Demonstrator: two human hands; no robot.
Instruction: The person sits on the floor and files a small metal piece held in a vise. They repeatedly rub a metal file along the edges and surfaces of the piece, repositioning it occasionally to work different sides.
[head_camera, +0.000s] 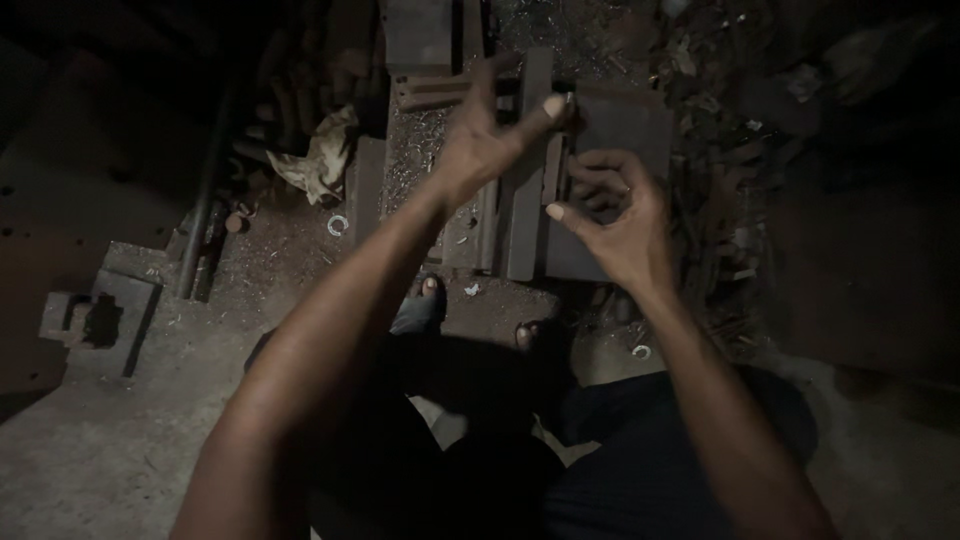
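Dim light makes details hard to read. My left hand (495, 135) is raised over a stack of dark flat metal bars (525, 240). Its fingers are spread and its thumb tip presses the top of a short narrow metal strip (553, 170). My right hand (615, 215) is curled beside that strip, with the thumb at the strip's lower end and the fingers bent around it. Under the right hand lies a dark rectangular metal plate (625, 115).
A crumpled rag (320, 155) lies left of the bars. A metal ring (337, 225) and a second ring (641, 351) lie on the dusty floor. A metal block (95, 320) sits at the left, a scrap pile (720, 150) at the right. My feet (425, 300) are below the bars.
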